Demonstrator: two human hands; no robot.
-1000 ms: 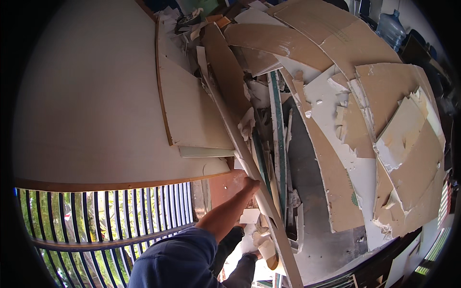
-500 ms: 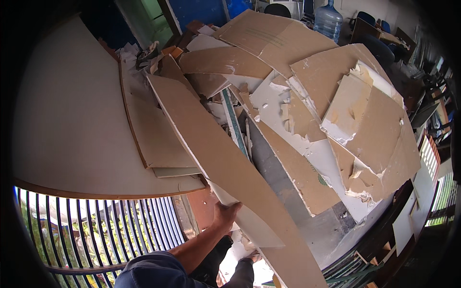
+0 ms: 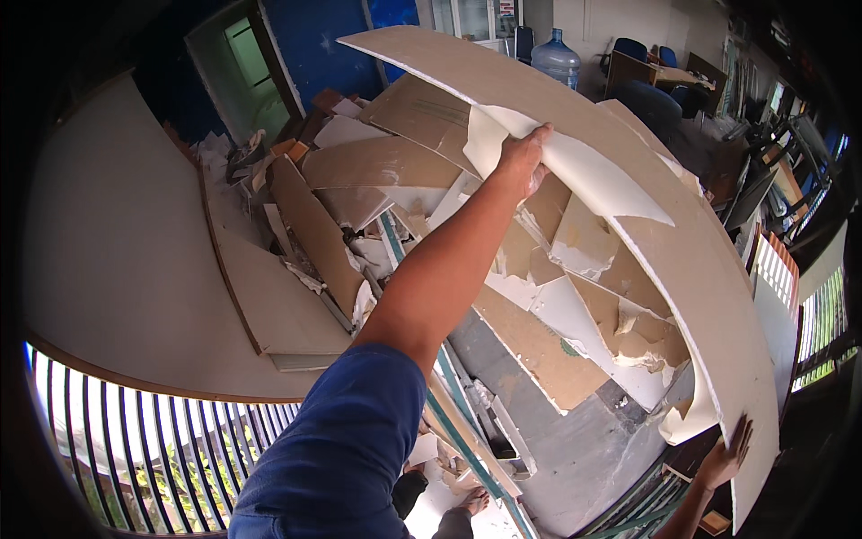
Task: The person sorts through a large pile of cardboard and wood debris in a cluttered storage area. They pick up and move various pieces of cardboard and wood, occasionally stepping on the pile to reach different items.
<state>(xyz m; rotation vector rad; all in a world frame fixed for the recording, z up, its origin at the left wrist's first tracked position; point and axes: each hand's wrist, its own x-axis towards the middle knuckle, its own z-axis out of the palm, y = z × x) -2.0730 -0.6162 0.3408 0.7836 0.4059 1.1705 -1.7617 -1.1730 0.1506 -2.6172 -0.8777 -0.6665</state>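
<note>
A long strip of plasterboard point(image 3: 575, 112), brown paper on its face and bent by the lens, is held up over the pile. My left hand point(image 3: 525, 162) grips its near edge toward the far end, where a white paper flap point(image 3: 611, 175) has peeled loose. At the near right end, my right hand point(image 3: 729, 456) holds the same edge, its fingers lying on the brown face and its thumb hidden. Below, broken plasterboard pieces point(image 3: 548, 350) with torn white edges lie heaped, partly covered by my left arm and the raised strip.
A white board with a wooden edge point(image 3: 117, 260) stands at left, above a barred window point(image 3: 153, 458). Green-edged strips point(image 3: 449, 422) lie near my feet. A blue water bottle point(image 3: 557, 61), chairs and a desk point(image 3: 673, 76) stand at the back. A doorway point(image 3: 247, 72) is far left.
The plasterboard strip has been lifted from the left of the heap and swung right across it. My left arm now reaches far forward, and my right hand has come into view on the strip.
</note>
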